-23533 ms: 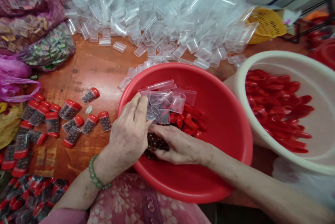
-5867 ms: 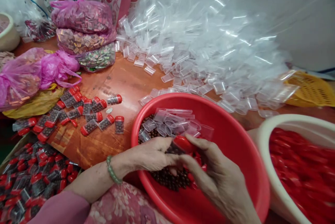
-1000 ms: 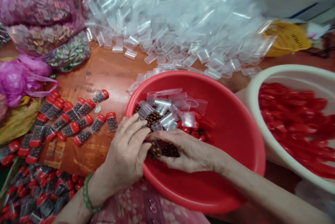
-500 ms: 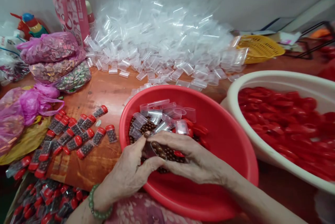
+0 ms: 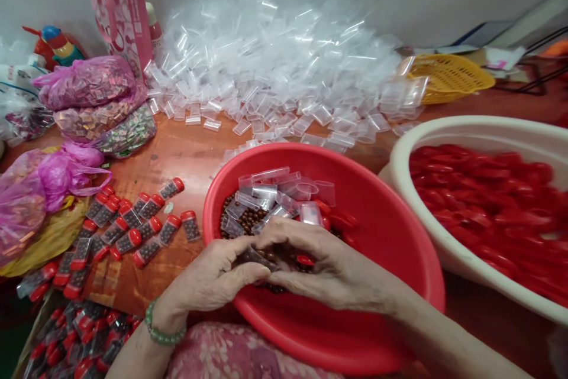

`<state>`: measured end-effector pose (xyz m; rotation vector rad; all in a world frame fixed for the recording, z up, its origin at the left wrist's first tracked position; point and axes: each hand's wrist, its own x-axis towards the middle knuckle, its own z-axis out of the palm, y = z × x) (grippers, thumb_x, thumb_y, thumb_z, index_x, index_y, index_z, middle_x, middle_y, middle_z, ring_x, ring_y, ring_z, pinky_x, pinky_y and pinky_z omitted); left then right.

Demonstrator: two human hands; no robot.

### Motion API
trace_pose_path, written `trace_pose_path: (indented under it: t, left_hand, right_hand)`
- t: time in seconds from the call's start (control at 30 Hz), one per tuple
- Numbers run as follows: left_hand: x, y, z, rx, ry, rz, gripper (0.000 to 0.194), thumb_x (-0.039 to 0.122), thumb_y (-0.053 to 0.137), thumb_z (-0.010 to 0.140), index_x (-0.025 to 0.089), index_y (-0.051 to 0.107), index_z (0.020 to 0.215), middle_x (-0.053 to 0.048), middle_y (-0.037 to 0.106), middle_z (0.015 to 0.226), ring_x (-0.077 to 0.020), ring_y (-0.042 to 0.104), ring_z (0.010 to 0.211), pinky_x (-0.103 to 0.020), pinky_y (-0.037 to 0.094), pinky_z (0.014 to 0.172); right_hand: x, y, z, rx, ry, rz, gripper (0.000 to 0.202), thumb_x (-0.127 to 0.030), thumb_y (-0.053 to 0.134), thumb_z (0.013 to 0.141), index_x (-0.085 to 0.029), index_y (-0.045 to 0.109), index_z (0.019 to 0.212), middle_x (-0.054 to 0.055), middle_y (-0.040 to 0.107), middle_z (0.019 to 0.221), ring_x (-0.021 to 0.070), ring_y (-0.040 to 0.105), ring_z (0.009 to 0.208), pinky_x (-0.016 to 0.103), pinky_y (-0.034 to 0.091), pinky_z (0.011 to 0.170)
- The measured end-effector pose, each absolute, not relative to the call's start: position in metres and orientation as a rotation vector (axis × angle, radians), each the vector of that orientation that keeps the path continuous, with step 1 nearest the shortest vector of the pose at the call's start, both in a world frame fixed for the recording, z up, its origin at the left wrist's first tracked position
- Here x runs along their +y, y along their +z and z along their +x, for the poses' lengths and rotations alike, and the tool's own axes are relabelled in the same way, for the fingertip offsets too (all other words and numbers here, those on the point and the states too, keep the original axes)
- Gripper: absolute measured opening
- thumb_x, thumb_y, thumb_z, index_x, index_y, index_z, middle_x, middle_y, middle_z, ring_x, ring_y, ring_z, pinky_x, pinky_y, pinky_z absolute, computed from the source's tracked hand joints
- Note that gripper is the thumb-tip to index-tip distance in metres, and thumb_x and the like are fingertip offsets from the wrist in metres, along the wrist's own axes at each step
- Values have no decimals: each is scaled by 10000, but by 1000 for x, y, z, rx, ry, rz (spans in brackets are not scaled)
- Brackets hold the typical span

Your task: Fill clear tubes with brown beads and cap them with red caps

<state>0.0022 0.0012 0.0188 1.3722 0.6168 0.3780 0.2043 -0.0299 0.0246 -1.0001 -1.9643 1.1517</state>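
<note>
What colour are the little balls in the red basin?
The balls are brown, showing best in the head view.

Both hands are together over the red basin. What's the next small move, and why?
Probably steady the clear case in the left hand while the right hand takes a red cap from the red basin: beads seem to be inside, no cap shows on its visible part, and the bead-filled cases on the table have caps.

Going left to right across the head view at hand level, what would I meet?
Red-capped clear containers → left hand → right hand → right rim of the red basin → off-white tub holding red plastic pieces.
</note>
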Motion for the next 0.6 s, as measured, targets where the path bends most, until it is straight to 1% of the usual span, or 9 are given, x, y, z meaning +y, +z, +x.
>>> trace_pose_path:
  t: [0.03, 0.13, 0.27, 0.4, 0.43, 0.5, 0.53, 0.6]
  left_hand:
    - [1, 19, 2, 625, 372, 1378, 249, 251, 546, 904, 145, 657, 1099, -30, 640, 941, -139, 551, 850, -239, 429, 802]
    - [1, 19, 3, 640, 391, 1357, 246, 270, 548, 907, 148, 654, 1092, -31, 644, 930, -138, 564, 845, -239, 437, 798]
    - [2, 16, 5, 640, 437, 1290, 247, 282, 542, 913, 160, 637, 1106, -41, 656, 974, -150, 584, 921, -255, 441, 855]
    - [4, 12, 7, 719, 481, 1203, 236, 318, 573, 892, 150, 625, 1051, -36, 656, 898, -134, 593, 827, -243, 457, 782]
    - [5, 12, 8, 735, 497, 1162, 234, 322, 588, 880, 149, 620, 1034, -32, 656, 881, -129, 594, 803, -242, 462, 766]
    - [4, 14, 9, 762, 521, 1109, 224, 311, 624, 851, 147, 612, 1004, -30, 662, 870, -128, 603, 787, -244, 469, 758]
    - [3, 16, 9, 774, 529, 1109, 216, 298, 637, 841, 146, 613, 992, -34, 668, 881, -131, 610, 802, -248, 471, 770]
    - [-1, 22, 7, 783, 550, 1130, 188, 275, 639, 845, 145, 615, 979, -49, 684, 924, -140, 626, 854, -257, 477, 808]
  right_hand:
    - [-30, 25, 204, -1946, 1187, -1013, 56, -188, 598, 876, -184, 542, 883, 0, 541, 789, 97, 466, 651, 220, 409, 590]
    - [-32, 22, 201, -1835, 1340, -1059, 154, -211, 575, 883, -199, 460, 780, -30, 492, 706, 82, 425, 581, 206, 362, 522]
    - [-36, 18, 198, -1617, 1475, -1129, 200, -278, 589, 883, -212, 428, 785, -42, 466, 681, 85, 442, 574, 203, 371, 506]
    - [-41, 20, 199, -1463, 1527, -1175, 208, -306, 585, 887, -223, 417, 798, -55, 485, 655, 80, 455, 538, 191, 388, 483]
    - [-42, 22, 200, -1482, 1525, -1191, 184, -300, 589, 881, -222, 435, 818, -49, 510, 677, 86, 485, 560, 194, 417, 504]
    - [-46, 25, 204, -1618, 1510, -1239, 151, -282, 623, 847, -218, 499, 905, -15, 587, 790, 115, 570, 680, 226, 497, 613]
    - [-48, 27, 207, -1714, 1490, -1271, 188, -280, 644, 827, -217, 532, 963, 9, 626, 873, 140, 607, 768, 256, 524, 689]
    - [-54, 28, 215, -1879, 1416, -1340, 292, -311, 679, 797, -222, 584, 1058, 48, 669, 1025, 196, 642, 920, 314, 540, 803]
